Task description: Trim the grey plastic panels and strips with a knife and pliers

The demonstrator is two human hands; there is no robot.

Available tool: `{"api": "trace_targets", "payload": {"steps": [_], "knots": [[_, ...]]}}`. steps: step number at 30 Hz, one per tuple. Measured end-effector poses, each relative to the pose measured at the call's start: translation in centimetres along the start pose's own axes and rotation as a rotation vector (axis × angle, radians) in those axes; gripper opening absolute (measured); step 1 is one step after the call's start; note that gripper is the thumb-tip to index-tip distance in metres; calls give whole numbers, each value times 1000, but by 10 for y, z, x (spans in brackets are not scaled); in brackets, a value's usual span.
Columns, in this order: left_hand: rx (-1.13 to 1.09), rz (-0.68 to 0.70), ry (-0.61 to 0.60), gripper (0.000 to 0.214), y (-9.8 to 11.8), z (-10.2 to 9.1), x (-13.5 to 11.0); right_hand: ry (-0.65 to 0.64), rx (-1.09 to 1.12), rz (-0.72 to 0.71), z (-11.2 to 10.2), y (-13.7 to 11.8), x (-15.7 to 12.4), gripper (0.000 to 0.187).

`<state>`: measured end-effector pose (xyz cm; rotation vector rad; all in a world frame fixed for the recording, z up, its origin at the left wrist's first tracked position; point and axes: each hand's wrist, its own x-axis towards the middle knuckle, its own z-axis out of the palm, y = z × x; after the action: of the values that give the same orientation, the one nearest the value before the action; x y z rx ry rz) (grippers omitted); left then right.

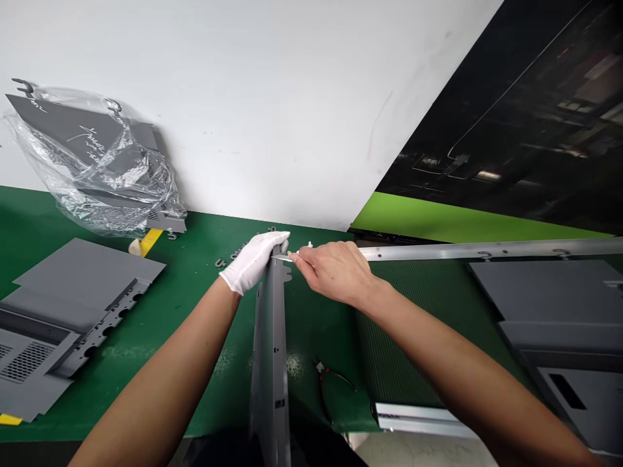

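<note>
A grey sheet-metal panel point(270, 344) stands on edge in front of me, seen nearly end-on. My left hand point(254, 261), in a white glove, is closed around its far upper end. Bare and closed, my right hand point(337, 269) grips a knife, whose short pointed blade point(281, 257) lies against the panel's edge close to the gloved fingers. Most of the knife's handle is hidden in the fist. Several small grey hooks point(220, 263) lie on the green table top beyond my left wrist. Side cutters point(322, 370) rest right of the panel.
On the left lies another grey panel point(87, 279) with vent holes. Behind it, a plastic-wrapped panel point(104, 152) leans on the white wall point(272, 110). To the right runs a ribbed green conveyor belt point(413, 324) with a metal rail point(438, 250), carrying a grey panel point(549, 292).
</note>
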<state>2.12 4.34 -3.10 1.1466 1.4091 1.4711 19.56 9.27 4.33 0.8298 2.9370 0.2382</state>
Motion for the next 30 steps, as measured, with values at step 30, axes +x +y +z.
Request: {"api": "trace_targets", "payload": {"steps": [30], "knots": [[-51,-35,-56,36,5,0,-1,-35,-16,-3,-2,-5,-9,60]]}}
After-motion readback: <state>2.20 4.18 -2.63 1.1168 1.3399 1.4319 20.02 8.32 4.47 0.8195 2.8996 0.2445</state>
